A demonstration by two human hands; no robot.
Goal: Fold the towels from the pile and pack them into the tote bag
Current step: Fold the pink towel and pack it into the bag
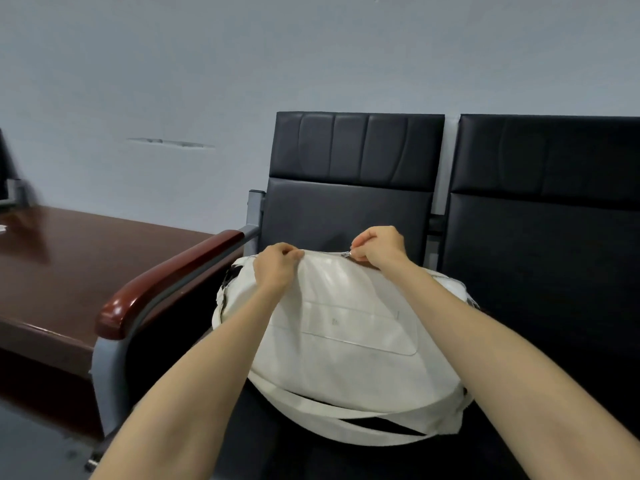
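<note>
A white tote bag stands on the seat of a black chair, its front pocket facing me and its straps hanging below. My left hand grips the top edge of the bag at its left end. My right hand pinches the metal zipper pull on the bag's top edge, right of the middle. The bag's inside is hidden. No towels are in view.
A dark brown wooden table lies to the left, beyond the chair's brown armrest. A second black chair adjoins on the right. A grey wall stands behind.
</note>
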